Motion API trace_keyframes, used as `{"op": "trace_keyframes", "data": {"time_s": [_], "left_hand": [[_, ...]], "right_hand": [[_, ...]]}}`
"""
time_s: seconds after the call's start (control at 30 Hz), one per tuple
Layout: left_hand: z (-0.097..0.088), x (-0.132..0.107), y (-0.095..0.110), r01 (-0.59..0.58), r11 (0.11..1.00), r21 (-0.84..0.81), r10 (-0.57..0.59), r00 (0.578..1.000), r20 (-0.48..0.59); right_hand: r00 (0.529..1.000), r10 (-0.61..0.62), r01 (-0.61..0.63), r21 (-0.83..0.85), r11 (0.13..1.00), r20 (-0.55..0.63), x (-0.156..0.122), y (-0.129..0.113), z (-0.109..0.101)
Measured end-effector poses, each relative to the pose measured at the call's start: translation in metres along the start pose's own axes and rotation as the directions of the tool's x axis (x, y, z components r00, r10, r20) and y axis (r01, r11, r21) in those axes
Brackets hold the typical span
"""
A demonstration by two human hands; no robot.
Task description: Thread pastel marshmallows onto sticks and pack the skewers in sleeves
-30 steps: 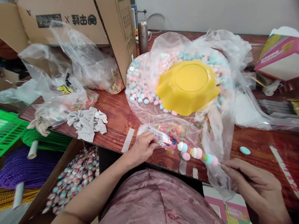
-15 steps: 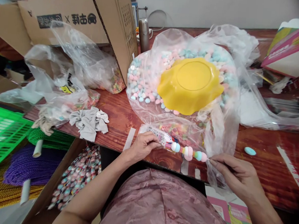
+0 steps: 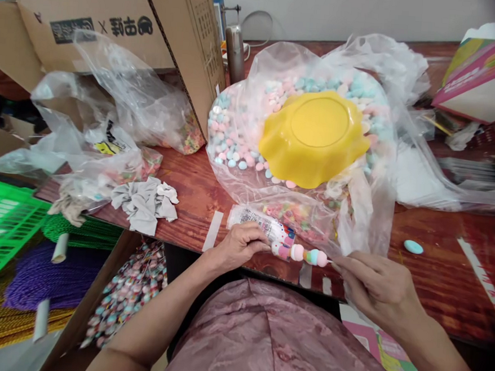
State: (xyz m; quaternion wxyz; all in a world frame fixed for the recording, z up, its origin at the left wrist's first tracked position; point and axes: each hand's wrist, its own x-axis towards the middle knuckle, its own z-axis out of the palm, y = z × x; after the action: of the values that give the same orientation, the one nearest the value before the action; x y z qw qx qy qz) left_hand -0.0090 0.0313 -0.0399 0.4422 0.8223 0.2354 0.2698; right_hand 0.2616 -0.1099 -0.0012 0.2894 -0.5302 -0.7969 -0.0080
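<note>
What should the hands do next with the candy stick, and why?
Probably slide the candy stick a bit deeper into the printed sleeve: left hand holds the sleeve, right hand pinches the stick's end, and some candies sit outside it.

Single view, recorded from a head-worn camera. Aimed forward and down across the lap [image 3: 270,340] onto the near edge of the table [image 3: 196,193]. The left hand [image 3: 237,246] and right hand [image 3: 376,288] are framed close, low-centre; the cardboard box [image 3: 114,23] is seen farther off, upper left.
</note>
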Motion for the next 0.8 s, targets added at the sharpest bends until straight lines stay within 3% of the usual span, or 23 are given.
{"op": "trace_keyframes", "data": {"time_s": [0.13,0.23,0.33,0.47,0.63,0.8], "left_hand": [[0.000,-0.001,0.001,-0.002,1.000,-0.013,0.002,1.000,-0.011],[-0.002,-0.004,0.003,-0.013,0.999,0.039,0.015,0.999,-0.048],[-0.003,-0.005,0.008,-0.091,0.982,0.164,0.109,0.988,-0.105],[-0.001,-0.006,0.017,-0.200,0.955,0.221,0.227,0.968,-0.104],[0.007,-0.010,0.022,-0.132,0.963,0.236,0.150,0.987,-0.059],[0.009,-0.010,0.025,-0.062,0.954,0.293,0.067,0.998,-0.007]], "right_hand": [[0.996,-0.093,0.092,-0.108,0.990,-0.004,0.002,-0.007,0.009],[0.997,-0.082,0.082,0.004,0.997,0.006,0.004,-0.008,0.007],[1.000,-0.022,0.022,0.139,0.990,0.003,0.005,-0.005,0.000],[0.997,-0.004,0.013,0.125,0.992,-0.077,0.007,-0.007,-0.005],[0.973,-0.019,0.028,0.037,0.999,-0.228,0.009,-0.020,-0.005],[0.979,-0.110,0.114,0.013,0.993,-0.173,0.005,-0.022,-0.004]]}}
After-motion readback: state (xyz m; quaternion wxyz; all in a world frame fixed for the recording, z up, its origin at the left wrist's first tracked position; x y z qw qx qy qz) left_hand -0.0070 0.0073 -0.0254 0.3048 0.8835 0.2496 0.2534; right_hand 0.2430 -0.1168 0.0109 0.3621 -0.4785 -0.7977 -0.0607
